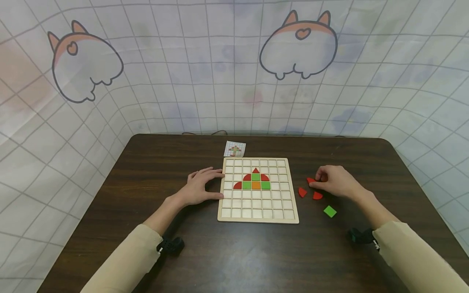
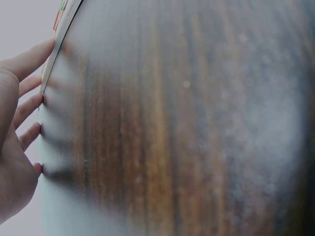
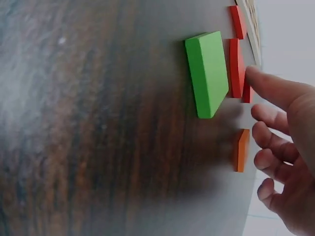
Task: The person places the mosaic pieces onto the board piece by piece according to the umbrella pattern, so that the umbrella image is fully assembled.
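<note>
A wooden grid board (image 1: 257, 222) lies on the table, with a red triangle (image 1: 255, 171), red quarter-circles (image 1: 238, 186), green squares (image 1: 265, 185) and an orange square (image 1: 256, 185) set in its cells. My left hand (image 1: 199, 187) rests spread along the board's left edge, thumb and fingertips touching the frame. To the right of the board, my right hand (image 1: 337, 181) is low over a red piece (image 1: 310, 180), thumb and index fingertips right at it. I cannot tell whether they pinch it. Nearby lie two red quarter-circles (image 1: 302, 192) and a green square (image 3: 209, 73).
A small card (image 1: 235, 149) printed with a similar coloured pattern sits just behind the board. In the right wrist view an orange piece (image 3: 241, 150) lies below the fingers. The dark wooden table (image 1: 234, 260) meets a patterned curtain (image 1: 234, 101) at the back.
</note>
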A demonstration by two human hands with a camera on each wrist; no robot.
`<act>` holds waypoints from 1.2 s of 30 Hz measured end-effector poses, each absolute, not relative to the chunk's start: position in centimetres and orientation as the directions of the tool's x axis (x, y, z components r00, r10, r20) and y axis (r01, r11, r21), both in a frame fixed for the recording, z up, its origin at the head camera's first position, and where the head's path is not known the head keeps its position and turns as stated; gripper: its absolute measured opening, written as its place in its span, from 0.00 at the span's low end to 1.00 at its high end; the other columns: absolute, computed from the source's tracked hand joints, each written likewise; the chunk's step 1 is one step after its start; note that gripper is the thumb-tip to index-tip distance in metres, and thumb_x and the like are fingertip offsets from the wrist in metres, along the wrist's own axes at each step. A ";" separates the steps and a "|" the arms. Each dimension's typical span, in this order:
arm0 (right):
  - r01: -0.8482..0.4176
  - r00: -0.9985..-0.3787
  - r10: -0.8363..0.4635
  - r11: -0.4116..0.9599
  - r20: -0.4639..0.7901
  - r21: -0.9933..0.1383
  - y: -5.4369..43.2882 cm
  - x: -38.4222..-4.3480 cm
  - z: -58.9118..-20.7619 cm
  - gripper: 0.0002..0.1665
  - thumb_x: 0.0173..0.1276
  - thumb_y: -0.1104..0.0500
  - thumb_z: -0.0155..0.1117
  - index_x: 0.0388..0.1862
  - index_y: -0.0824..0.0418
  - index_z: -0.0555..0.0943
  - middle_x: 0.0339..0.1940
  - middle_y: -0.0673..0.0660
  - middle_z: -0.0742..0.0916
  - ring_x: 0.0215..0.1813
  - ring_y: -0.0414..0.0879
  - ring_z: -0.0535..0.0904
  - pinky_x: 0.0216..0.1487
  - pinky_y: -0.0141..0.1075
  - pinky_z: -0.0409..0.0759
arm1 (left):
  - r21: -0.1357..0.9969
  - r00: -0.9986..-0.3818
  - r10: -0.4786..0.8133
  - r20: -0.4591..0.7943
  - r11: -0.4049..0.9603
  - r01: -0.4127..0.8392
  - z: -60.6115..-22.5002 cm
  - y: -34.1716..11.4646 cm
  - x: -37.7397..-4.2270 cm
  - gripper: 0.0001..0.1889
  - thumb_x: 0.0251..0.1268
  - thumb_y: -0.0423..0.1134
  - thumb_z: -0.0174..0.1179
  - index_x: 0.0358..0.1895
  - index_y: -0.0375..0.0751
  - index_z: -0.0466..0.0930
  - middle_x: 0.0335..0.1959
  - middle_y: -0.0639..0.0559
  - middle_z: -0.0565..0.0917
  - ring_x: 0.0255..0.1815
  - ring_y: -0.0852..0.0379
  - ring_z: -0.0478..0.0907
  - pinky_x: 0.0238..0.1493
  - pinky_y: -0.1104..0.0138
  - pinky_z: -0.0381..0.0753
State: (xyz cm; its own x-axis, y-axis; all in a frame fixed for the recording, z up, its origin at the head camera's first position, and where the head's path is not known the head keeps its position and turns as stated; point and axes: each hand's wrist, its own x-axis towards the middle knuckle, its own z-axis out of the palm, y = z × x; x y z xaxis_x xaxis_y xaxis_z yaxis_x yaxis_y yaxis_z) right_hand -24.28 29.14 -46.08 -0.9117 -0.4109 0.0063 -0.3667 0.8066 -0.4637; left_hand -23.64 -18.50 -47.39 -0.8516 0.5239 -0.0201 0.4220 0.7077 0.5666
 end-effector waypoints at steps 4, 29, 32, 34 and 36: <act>-0.383 -0.910 -0.413 0.801 0.038 -0.459 29.1 -24.3 -46.1 0.17 0.66 0.52 0.77 0.43 0.63 0.85 0.34 0.52 0.84 0.36 0.48 0.79 0.40 0.47 0.78 | 0.570 -0.852 0.524 -0.017 0.705 0.422 -47.4 -18.5 -23.7 0.36 0.63 0.57 0.71 0.72 0.47 0.75 0.77 0.48 0.68 0.81 0.43 0.51 0.69 0.31 0.44; -0.421 -0.892 -0.448 0.780 0.056 -0.464 27.7 -24.7 -46.2 0.14 0.69 0.56 0.73 0.46 0.65 0.86 0.31 0.49 0.83 0.28 0.42 0.73 0.32 0.40 0.74 | 0.560 -0.852 0.523 -0.020 0.712 0.423 -47.5 -18.4 -23.7 0.37 0.63 0.57 0.72 0.72 0.47 0.75 0.77 0.49 0.68 0.82 0.43 0.51 0.69 0.31 0.43; -0.423 -0.893 -0.446 0.776 0.068 -0.467 27.4 -24.7 -46.2 0.14 0.69 0.55 0.73 0.46 0.64 0.86 0.29 0.48 0.83 0.27 0.41 0.73 0.31 0.40 0.74 | 0.563 -0.852 0.523 -0.021 0.711 0.422 -47.5 -18.4 -23.7 0.37 0.63 0.57 0.72 0.72 0.47 0.75 0.77 0.48 0.68 0.82 0.43 0.51 0.69 0.31 0.43; -0.429 -0.890 -0.449 0.770 0.077 -0.472 27.0 -24.7 -46.3 0.13 0.70 0.55 0.73 0.46 0.64 0.86 0.29 0.47 0.83 0.27 0.41 0.73 0.31 0.40 0.74 | 0.562 -0.852 0.523 -0.021 0.711 0.422 -47.5 -18.5 -23.7 0.37 0.63 0.57 0.71 0.72 0.47 0.75 0.77 0.48 0.68 0.81 0.43 0.51 0.69 0.31 0.43; -0.438 -0.887 -0.454 0.763 0.088 -0.475 26.6 -24.8 -46.3 0.13 0.70 0.55 0.73 0.46 0.63 0.86 0.29 0.47 0.83 0.26 0.41 0.73 0.32 0.40 0.74 | 0.560 -0.853 0.521 -0.021 0.713 0.421 -47.4 -18.5 -23.7 0.37 0.63 0.58 0.71 0.72 0.47 0.75 0.77 0.48 0.68 0.81 0.43 0.51 0.69 0.31 0.43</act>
State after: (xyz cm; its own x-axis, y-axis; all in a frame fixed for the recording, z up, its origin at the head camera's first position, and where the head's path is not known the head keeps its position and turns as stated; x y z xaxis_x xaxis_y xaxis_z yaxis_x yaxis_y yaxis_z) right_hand -24.79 26.64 -46.35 -0.8865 -0.4543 0.0881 -0.4382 0.7632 -0.4748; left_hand -23.65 -18.47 -47.43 -0.8534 0.5208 -0.0214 0.4214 0.7134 0.5599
